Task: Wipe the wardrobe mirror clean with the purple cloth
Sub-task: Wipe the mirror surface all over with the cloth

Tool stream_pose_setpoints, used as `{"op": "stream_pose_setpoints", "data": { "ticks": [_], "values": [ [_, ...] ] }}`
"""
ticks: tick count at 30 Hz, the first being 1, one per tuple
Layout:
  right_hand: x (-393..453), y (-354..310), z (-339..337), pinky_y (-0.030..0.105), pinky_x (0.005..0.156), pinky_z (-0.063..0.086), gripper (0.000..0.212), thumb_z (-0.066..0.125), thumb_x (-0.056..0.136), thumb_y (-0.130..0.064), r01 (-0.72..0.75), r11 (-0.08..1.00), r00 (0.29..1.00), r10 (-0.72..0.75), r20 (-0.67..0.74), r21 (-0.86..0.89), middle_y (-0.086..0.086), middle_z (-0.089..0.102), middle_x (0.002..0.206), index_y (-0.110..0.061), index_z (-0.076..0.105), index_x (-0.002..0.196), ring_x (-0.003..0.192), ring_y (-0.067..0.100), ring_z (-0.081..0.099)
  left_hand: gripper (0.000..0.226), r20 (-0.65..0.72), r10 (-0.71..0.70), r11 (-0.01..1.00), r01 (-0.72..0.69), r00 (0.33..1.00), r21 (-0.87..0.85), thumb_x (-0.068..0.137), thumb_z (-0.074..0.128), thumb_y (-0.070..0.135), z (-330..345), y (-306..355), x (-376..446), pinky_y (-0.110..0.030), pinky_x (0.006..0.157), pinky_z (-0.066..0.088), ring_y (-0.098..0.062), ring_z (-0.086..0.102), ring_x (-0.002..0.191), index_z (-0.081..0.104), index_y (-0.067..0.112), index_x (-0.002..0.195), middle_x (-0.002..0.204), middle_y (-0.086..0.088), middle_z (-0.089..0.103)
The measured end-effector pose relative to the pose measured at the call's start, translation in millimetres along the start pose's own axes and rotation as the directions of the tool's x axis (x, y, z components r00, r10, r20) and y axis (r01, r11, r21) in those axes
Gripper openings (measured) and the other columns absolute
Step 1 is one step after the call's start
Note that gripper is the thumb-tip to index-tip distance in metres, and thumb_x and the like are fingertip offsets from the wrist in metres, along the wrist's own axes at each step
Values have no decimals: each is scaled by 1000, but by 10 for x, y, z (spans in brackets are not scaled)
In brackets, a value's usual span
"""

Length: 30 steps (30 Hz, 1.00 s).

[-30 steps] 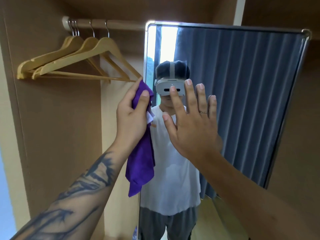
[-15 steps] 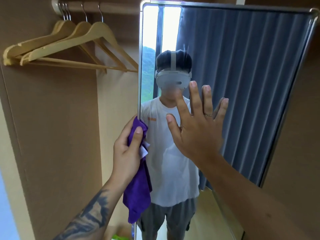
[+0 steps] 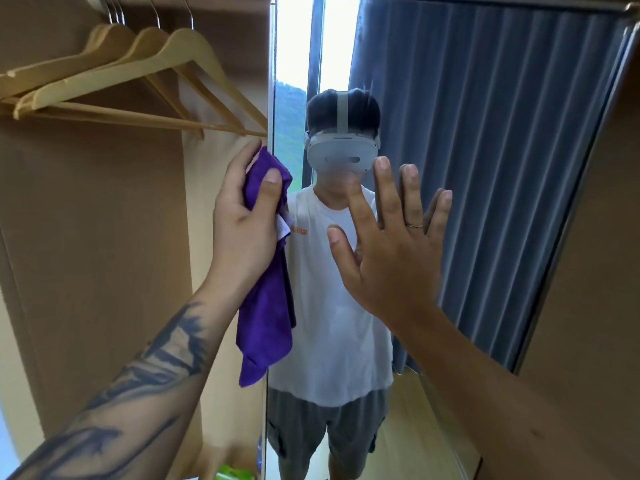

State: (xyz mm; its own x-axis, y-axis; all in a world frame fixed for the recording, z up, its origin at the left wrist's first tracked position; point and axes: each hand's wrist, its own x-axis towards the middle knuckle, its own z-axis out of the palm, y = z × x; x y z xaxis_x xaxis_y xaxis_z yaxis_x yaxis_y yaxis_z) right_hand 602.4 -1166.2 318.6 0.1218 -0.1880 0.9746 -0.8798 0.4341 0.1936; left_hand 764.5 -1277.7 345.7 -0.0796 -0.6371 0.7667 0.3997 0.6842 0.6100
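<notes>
Against glossy mirror [image 3: 485, 168], left hand [image 3: 242, 233] grips fuzzy purple cloth [image 3: 266, 313] (bunched).

Three wooden hangers [image 3: 138, 81] hang by metal hooks [image 3: 156, 12] from a rail at the top of the brown wardrobe interior [image 3: 86, 254]. Low down, by the bottom edge, a small green object [image 3: 235, 474] shows, too cropped to identify.

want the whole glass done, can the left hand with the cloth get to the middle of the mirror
Probably not yet: the right hand lies spread flat there, while the left hand holds the cloth at the mirror edge.
</notes>
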Motion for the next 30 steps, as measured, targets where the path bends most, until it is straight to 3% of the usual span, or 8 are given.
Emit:
{"op": "stream_pose_setpoints", "data": {
  "ticks": [4, 7, 12, 17, 21, 25, 28, 30],
  "values": [
    [-4, -6, -7, 72, 120, 17, 63, 42, 106, -55, -1, 1000, 1000, 1, 6, -5, 10, 25, 170, -26, 32, 162, 157, 38, 22, 33, 8, 7, 1000, -7, 1000, 7, 103, 57, 50, -35, -177, -289, -75, 84, 53, -48, 68, 98, 56, 35, 132, 113, -18, 69],
    [-4, -14, -20, 71, 121, 15, 63, 41, 107, -54, 1, 1000, 1000, 0, 17, -4, 10, 25, 170, -27, 31, 163, 157, 38, 21, 30, 28, -35, 999, 35, 999, -10, 104, 55, 49, -110, -380, -682, -54, 66, 60, -38, 67, 72, 58, 31, 128, 86, -12, 70],
    [-7, -21, -49, 71, 122, 13, 63, 39, 107, -55, -6, 1000, 999, 6, 46, -6, 10, 23, 171, -27, 29, 163, 158, 37, 20, 30, 56, -100, 994, 98, 993, 41, 106, 51, 49, -243, -613, -1144, -32, 65, 55, -26, 69, 72, 58, 28, 126, 82, -7, 71],
    [3, -29, -69, 71, 121, 14, 63, 41, 107, -54, -12, 1000, 999, 12, 42, -2, 10, 25, 170, -26, 32, 163, 157, 37, 20, 31, 62, -78, 997, 78, 995, 8, 105, 50, 52, -152, -358, -759, -49, 63, 55, -33, 67, 68, 57, 30, 125, 80, -20, 68],
    [2, -35, -70, 71, 121, 15, 63, 44, 106, -53, -12, 1000, 999, 12, 37, 14, 9, 25, 170, -27, 32, 162, 158, 35, 20, 32, 9, 45, 994, -46, 999, 100, 106, 49, 50, 24, 28, -68, -72, 85, 53, -49, 68, 91, 56, 29, 128, 109, -18, 70],
    [-4, -33, -85, 70, 123, 12, 62, 43, 107, -53, -13, 1000, 999, 12, 49, 15, 8, 24, 170, -28, 30, 162, 158, 34, 18, 25, -23, 136, 979, -130, 990, 159, 108, 48, 40, 135, 241, 234, -59, 91, 56, -36, 70, 98, 57, 27, 128, 111, 2, 70],
    [2, -30, -104, 70, 123, 12, 61, 41, 108, -53, -17, 1000, 998, 16, 66, 1, 8, 22, 170, -28, 31, 162, 158, 34, 17, 29, -66, 138, 968, -120, 988, 220, 109, 46, 40, 116, 122, 27, -25, 89, 52, -4, 65, 93, 61, 20, 124, 96, 26, 67],
    [1, -39, -117, 70, 122, 12, 61, 39, 108, -53, -21, 1000, 996, 20, 82, 2, 9, 22, 171, -28, 32, 162, 158, 34, 16, 28, -58, 92, 971, -77, 994, 224, 110, 44, 45, 57, -66, -257, -23, 83, 52, -2, 66, 87, 60, 26, 121, 94, 24, 69]
  ]
}}
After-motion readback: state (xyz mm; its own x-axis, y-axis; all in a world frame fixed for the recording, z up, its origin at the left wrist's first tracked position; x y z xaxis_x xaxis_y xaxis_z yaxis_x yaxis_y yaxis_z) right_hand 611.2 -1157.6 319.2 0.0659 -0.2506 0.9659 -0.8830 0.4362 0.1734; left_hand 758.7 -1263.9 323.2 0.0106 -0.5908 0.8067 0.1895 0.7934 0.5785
